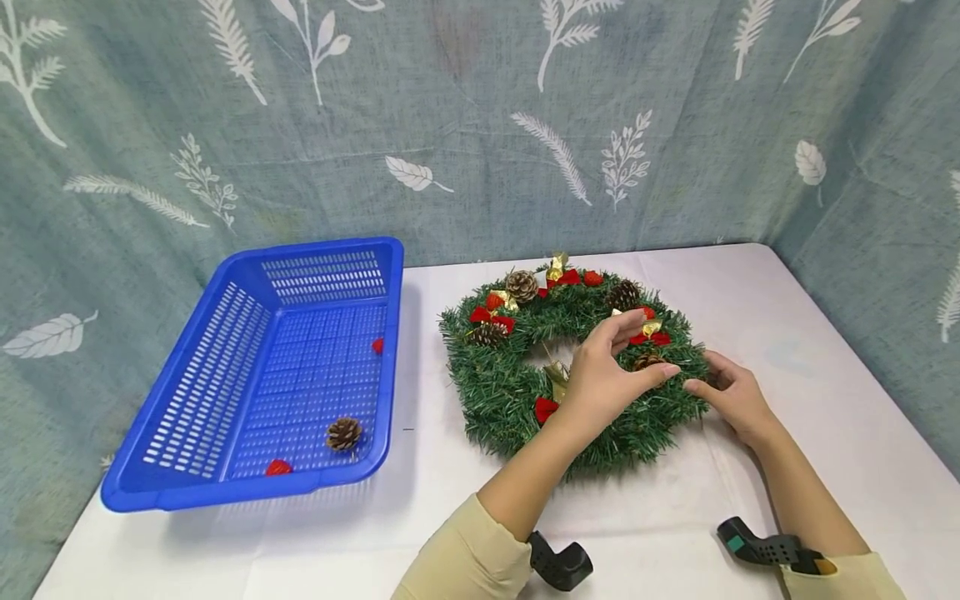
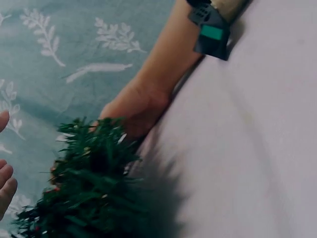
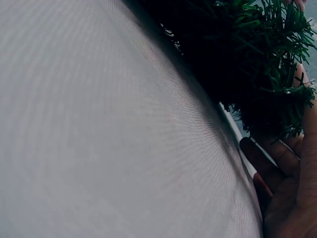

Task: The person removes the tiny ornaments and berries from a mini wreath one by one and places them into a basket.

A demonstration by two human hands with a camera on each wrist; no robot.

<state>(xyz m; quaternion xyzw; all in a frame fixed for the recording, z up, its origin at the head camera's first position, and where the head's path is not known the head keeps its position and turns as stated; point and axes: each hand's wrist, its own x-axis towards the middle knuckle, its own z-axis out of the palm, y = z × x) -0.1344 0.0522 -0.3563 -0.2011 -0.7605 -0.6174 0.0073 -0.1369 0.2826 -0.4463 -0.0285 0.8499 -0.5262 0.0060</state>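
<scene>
A green wreath [image 1: 495,392] with pine cones, red bows and gold trim lies on the white table [image 1: 825,417]. My left hand [image 1: 651,343] hovers over its right side. The thumb and fingers are spread around a small pine cone [image 1: 647,361] without closing on it. Those fingers [image 2: 5,183] show at the left wrist view's edge beside the wreath [image 2: 94,188]. My right hand [image 1: 712,379] holds the wreath's outer right rim. The right wrist view shows its fingers [image 3: 270,166] on the table under the foliage [image 3: 247,64], thumb alongside.
A blue plastic basket [image 1: 240,493] stands at the left, holding a loose pine cone [image 1: 343,433] and two red pieces [image 1: 278,467]. A leaf-patterned curtain [image 1: 480,125] closes off the back and both sides. The table's front edge is near my arms.
</scene>
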